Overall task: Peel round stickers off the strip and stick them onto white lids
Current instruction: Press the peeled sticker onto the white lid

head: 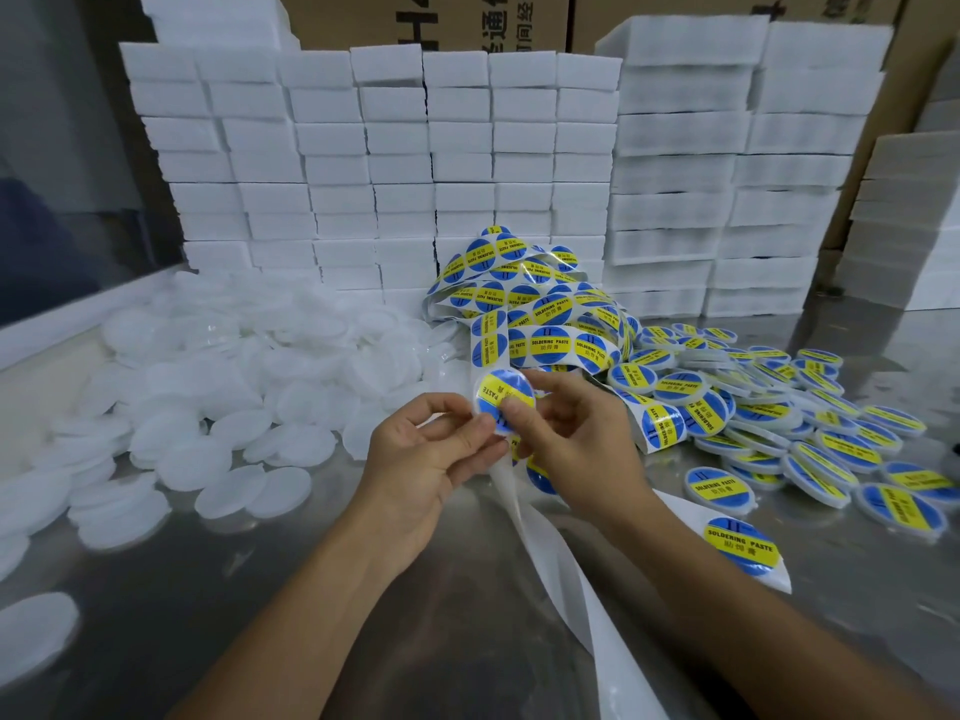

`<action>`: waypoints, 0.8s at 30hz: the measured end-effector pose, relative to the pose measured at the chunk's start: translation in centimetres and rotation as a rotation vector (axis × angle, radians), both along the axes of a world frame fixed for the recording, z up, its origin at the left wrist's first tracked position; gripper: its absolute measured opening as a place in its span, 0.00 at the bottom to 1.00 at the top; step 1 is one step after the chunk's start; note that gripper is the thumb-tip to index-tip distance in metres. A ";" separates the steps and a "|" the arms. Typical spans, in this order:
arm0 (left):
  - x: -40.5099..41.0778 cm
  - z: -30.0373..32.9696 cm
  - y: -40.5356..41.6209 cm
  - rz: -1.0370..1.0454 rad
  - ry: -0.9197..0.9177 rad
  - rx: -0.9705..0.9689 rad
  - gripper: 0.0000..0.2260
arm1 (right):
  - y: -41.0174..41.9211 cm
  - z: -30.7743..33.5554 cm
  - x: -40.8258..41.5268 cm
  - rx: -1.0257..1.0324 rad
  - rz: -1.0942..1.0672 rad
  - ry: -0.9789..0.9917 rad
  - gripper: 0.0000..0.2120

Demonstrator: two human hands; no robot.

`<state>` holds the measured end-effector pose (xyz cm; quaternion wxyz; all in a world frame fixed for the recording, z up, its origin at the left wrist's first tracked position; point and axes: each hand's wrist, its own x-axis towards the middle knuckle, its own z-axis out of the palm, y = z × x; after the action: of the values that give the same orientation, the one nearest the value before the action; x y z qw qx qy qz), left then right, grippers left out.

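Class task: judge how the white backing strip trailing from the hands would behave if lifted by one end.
The backing strip probably flops: it curls and twists across the metal table. It seems light, hanging thin below the left hand and right hand. Its glossy face may be slippery.

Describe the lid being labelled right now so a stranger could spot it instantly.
Start at the tangled sticker strip against the white foam wall. Just below it, both hands meet over the steel table. The lid is pinched between them, raised, unlike the loose heaps either side.
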<state>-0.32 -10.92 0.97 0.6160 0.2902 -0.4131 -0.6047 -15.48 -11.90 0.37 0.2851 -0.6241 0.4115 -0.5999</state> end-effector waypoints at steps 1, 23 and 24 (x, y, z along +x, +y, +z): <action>0.0 0.0 0.0 -0.006 -0.007 0.001 0.09 | -0.1 0.1 -0.2 -0.002 -0.011 -0.019 0.03; -0.4 0.3 0.7 -0.120 -0.132 -0.055 0.16 | -0.3 -0.3 -0.6 0.026 -0.108 0.018 0.18; -0.4 0.2 0.7 -0.130 -0.144 -0.062 0.15 | -0.2 -0.3 -0.5 0.038 -0.129 0.026 0.22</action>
<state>-0.76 -10.26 1.22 0.5529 0.2865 -0.4927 -0.6079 -15.96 -12.05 0.07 0.2521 -0.5986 0.4658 -0.6009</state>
